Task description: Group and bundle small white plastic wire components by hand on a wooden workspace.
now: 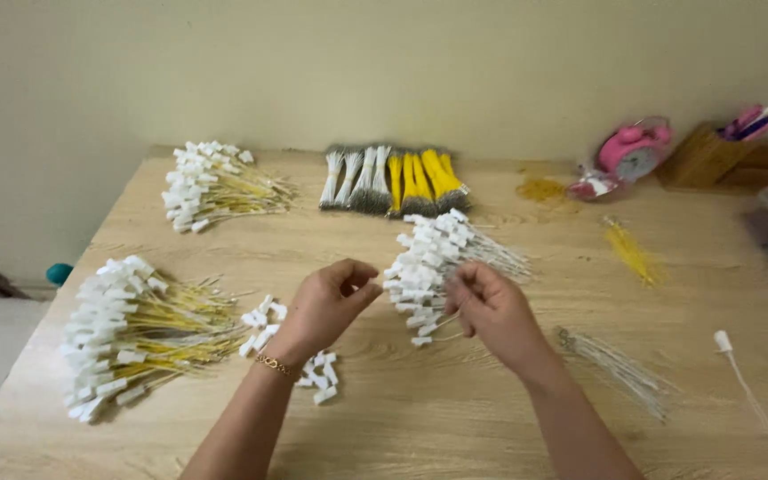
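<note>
My left hand (329, 302) hovers over the wooden table (455, 409), fingers curled with thumb and forefinger pinched; whether anything small is between them I cannot tell. My right hand (489, 309) is curled beside a pile of white-tagged thin wires (437, 258), its fingertips pinching a wire at the pile's lower edge. Loose white tags (317, 373) lie under my left wrist, which wears a thin bracelet. A big heap of yellow wires with white tags (131, 333) lies at the left.
Another tagged yellow heap (211, 185) sits at the far left. Bundles of white and yellow wires (397, 180) line the back. Loose yellow wires (630, 252), bare wires (620, 369), a single tagged wire (740, 378), a pink clock (633, 149) and a wooden holder (713, 158) occupy the right.
</note>
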